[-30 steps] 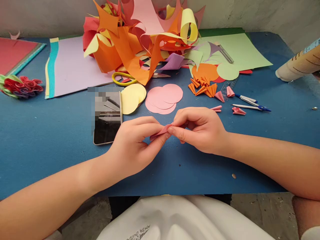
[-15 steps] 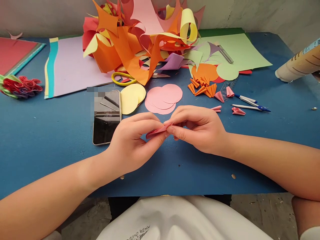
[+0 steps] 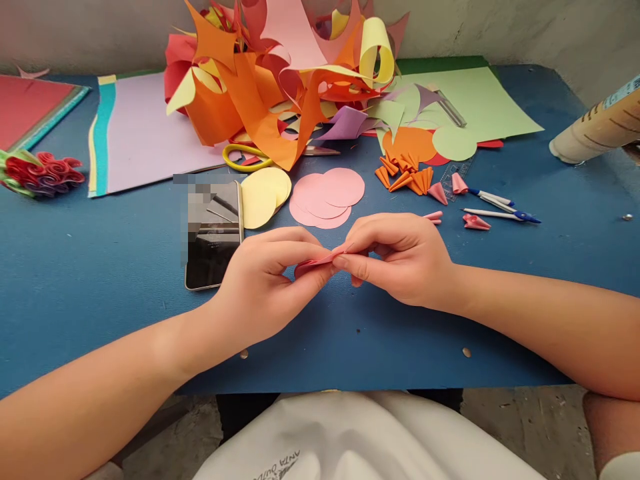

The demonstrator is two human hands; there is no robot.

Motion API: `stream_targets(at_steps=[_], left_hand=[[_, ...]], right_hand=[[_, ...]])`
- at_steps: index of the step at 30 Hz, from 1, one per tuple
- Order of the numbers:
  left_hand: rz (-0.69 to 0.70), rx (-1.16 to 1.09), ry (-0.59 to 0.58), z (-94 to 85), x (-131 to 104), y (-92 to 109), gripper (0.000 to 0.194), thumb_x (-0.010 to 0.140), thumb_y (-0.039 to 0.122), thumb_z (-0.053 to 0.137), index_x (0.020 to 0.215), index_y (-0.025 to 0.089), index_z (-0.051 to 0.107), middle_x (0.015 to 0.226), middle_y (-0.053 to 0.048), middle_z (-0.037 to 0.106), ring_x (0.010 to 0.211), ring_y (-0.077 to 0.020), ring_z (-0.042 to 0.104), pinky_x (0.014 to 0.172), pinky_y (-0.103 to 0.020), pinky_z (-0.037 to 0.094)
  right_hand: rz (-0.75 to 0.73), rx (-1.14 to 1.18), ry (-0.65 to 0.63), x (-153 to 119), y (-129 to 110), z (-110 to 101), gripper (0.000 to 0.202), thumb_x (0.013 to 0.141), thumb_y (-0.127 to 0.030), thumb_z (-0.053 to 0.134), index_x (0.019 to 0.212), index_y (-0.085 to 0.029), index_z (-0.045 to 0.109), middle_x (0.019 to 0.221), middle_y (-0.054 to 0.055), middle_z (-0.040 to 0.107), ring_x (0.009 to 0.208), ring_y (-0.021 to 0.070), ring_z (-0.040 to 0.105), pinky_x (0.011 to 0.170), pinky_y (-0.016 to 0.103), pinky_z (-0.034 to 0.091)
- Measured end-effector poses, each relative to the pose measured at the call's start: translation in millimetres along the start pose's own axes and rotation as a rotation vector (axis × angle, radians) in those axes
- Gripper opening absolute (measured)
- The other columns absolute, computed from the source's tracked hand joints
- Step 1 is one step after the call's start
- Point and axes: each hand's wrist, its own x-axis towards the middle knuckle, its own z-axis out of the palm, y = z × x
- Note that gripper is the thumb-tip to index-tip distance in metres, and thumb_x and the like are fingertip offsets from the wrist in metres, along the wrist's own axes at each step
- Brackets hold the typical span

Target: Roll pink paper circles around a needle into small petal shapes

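tabletop in blue beneath pink paper, wall behind

Pink folded paper, blue tabletop, orange cones, yellow scissor handles, light-green sheet.

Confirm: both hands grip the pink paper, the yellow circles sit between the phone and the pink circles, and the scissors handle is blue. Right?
Handle colour is wrong: the head view shows the scissors handle is yellow. The rest stands: left hand and right hand grip the pink paper, and the yellow circles sit between the phone and the pink circles.
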Motion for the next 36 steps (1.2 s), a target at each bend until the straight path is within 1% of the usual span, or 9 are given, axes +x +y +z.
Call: stream_targets(at_steps=[9,15,18,22,25,29,32,34,36], left_hand=[[0.156,0.081,0.016,-3.3,-1.7,1.8,0.013,0.085,0.001,0.071,0.083,0.012,0.077,0.077,-0.005,0.072,0.062,-0.0089,0.061,0.057,-0.020,0.051],[0.178,0.125,0.012,-5.2,-1.4,6.0,0.012,0.084,0.005,0.074,0.078,0.015,0.075,0.073,-0.002,0.069,0.059,-0.0086,0.057,0.056,-0.021,0.049],[0.153,0.138,0.025,-5.2,-2.0,7.7,0.015,0.084,0.010,0.074,0.072,0.018,0.072,0.068,0.000,0.066,0.058,-0.0095,0.055,0.054,-0.022,0.047],[0.068,0.129,0.024,-5.7,-2.4,10.6,0.020,0.085,0.016,0.073,0.066,0.019,0.068,0.067,-0.001,0.065,0.059,-0.0113,0.054,0.055,-0.025,0.045],[0.003,0.020,0.011,-5.3,-3.1,12.7,0.019,0.086,0.018,0.073,0.068,0.019,0.068,0.070,-0.002,0.067,0.062,-0.0123,0.057,0.057,-0.026,0.047],[-0.078,-0.119,-0.005,-4.9,-4.0,13.4,0.023,0.086,0.021,0.074,0.065,0.017,0.065,0.065,0.000,0.059,0.060,-0.0114,0.050,0.053,-0.026,0.041],[-0.114,-0.221,-0.007,-5.7,-2.6,12.2,0.027,0.086,0.025,0.074,0.063,0.017,0.063,0.066,-0.001,0.059,0.062,-0.0123,0.049,0.054,-0.027,0.039],[-0.124,-0.269,-0.014,-6.4,-0.7,11.7,0.026,0.086,0.027,0.075,0.064,0.017,0.065,0.066,-0.001,0.058,0.064,-0.0126,0.048,0.056,-0.027,0.039],[-0.117,-0.290,-0.025,-6.9,1.0,11.7,0.028,0.086,0.027,0.077,0.063,0.017,0.064,0.064,0.001,0.055,0.063,-0.0118,0.045,0.056,-0.027,0.036]], right_hand=[[-0.146,-0.076,-0.036,1.9,-3.1,-0.6,0.005,0.094,-0.012,0.076,0.089,-0.013,0.075,0.067,0.002,0.072,0.061,0.0109,0.065,0.056,0.023,0.054],[-0.228,-0.163,-0.030,2.0,-7.3,0.3,0.012,0.092,-0.013,0.077,0.081,-0.014,0.071,0.068,0.001,0.070,0.060,0.0099,0.062,0.056,0.022,0.050],[-0.159,-0.156,-0.014,1.9,-10.8,2.4,0.016,0.091,-0.016,0.077,0.077,-0.016,0.070,0.069,0.001,0.070,0.058,0.0102,0.061,0.053,0.023,0.050],[0.009,-0.069,-0.007,2.2,-19.2,5.9,0.017,0.091,-0.020,0.078,0.076,-0.016,0.069,0.068,0.001,0.068,0.052,0.0098,0.060,0.047,0.022,0.048],[0.121,0.045,0.014,2.7,-25.5,7.0,0.023,0.088,-0.026,0.082,0.074,-0.015,0.067,0.066,0.000,0.066,0.050,0.0095,0.061,0.044,0.021,0.049],[0.239,0.157,-0.005,4.9,-29.7,6.4,0.035,0.081,-0.039,0.090,0.072,-0.014,0.068,0.066,0.000,0.068,0.050,0.0099,0.063,0.046,0.021,0.052],[0.254,0.098,0.027,5.8,-29.8,6.9,0.032,0.078,-0.039,0.092,0.080,-0.013,0.073,0.072,0.002,0.070,0.057,0.0107,0.064,0.050,0.021,0.052],[0.224,0.033,0.075,5.2,-30.2,8.7,0.028,0.082,-0.037,0.088,0.090,-0.013,0.076,0.073,0.002,0.069,0.059,0.0107,0.062,0.050,0.021,0.050],[0.168,-0.019,0.074,4.0,-31.8,11.2,0.030,0.082,-0.038,0.088,0.097,-0.014,0.078,0.080,0.003,0.070,0.061,0.0098,0.060,0.052,0.022,0.051]])
